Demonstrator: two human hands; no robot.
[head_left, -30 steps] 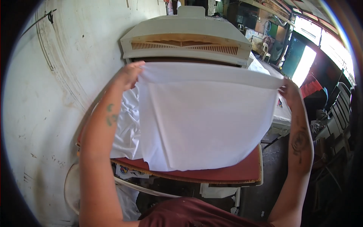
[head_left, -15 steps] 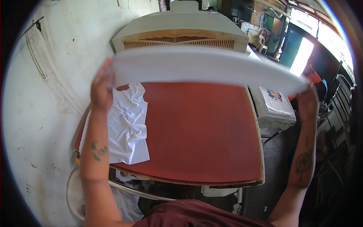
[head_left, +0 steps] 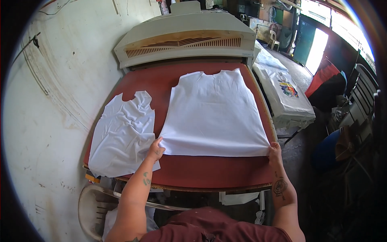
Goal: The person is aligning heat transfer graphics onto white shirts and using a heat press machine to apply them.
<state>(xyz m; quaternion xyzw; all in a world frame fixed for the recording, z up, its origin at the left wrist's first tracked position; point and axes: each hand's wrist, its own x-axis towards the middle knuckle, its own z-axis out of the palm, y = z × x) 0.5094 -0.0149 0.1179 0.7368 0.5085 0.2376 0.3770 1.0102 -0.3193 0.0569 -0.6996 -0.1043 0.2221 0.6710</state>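
Note:
A white shirt panel (head_left: 213, 113) with a neckline at its far edge lies spread on the red platen (head_left: 193, 175) of a large press. My left hand (head_left: 156, 149) pinches its near left corner, and my right hand (head_left: 275, 152) grips the near right corner. Between them the near hem is stretched nearly straight. Left of it, a second white shirt panel (head_left: 123, 133) lies rumpled on the same platen, its lower right part close by my left hand and forearm.
The press's vented beige hood (head_left: 185, 44) rises behind the platen. On the right stands a side table with a printed white cloth (head_left: 284, 90). A plastic chair (head_left: 90, 209) is at lower left, beside the wall (head_left: 48, 133); folding chairs (head_left: 360, 97) stand far right.
The white panel, raised and blurred in front of the hood before, now lies down on the platen. Both hands have come down and nearer, still holding its corners. The rumpled panel stays in place.

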